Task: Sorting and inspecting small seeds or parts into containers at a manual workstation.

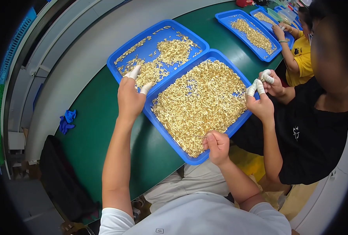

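My left hand [130, 98] reaches over the near edge of the far blue tray [114, 58], white covers on its thumb and a finger. The fingers are spread, close to small gold-coloured metal pieces [150, 72], and I see nothing held in them. At the near corner of the full blue tray [162, 135], my right hand [218, 147] is closed in a pinch around a thin metal rod [198, 136]. The rod points left over a thick layer of the same gold-coloured pieces [199, 102]. Its exact kind is too small to tell.
To the right, a co-worker's two hands [266, 92] with white finger covers meet at the full tray's edge. Beyond are another blue tray of pieces [256, 37] and a person in yellow [301, 58]. Blue gloves [67, 121] lie on the green tabletop [88, 152].
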Demonstrator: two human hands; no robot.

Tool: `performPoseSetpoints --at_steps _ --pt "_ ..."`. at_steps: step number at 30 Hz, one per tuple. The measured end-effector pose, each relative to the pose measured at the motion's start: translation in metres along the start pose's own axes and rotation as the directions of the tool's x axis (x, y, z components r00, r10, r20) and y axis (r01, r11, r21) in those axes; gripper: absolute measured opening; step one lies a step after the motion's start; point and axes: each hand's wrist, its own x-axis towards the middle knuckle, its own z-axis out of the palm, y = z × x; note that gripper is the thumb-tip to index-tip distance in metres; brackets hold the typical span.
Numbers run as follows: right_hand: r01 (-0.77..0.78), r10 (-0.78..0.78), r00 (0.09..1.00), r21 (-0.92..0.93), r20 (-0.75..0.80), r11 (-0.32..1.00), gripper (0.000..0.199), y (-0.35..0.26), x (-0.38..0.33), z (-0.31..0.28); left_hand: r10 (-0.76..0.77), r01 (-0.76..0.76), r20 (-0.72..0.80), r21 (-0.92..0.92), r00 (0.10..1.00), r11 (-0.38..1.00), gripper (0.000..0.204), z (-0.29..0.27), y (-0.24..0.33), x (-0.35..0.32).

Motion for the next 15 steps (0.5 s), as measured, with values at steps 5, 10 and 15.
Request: performPoseSetpoints --at_steps 5,10,15 --pt "0.015 -0.015 1.0 -0.012 -0.013 1.0 0.035 0.007 0.001 0.001 0.096 -0.04 0.384 -0.151 0.918 0.988 0.032 -0.009 0.031 -0.049" --pt "-0.017 0.02 0.996 0.037 -0.09 0.999 0.032 0.02 -0.006 -0.003 0.23 -0.107 0.627 -0.228 0.745 0.968 0.035 0.0 0.076 -0.106" --pt "0.007 0.002 0.992 0.077 -0.123 0.997 0.035 0.02 -0.006 -0.006 0.23 -0.06 0.62 -0.282 0.75 0.957 0.009 0.028 0.088 -0.112"
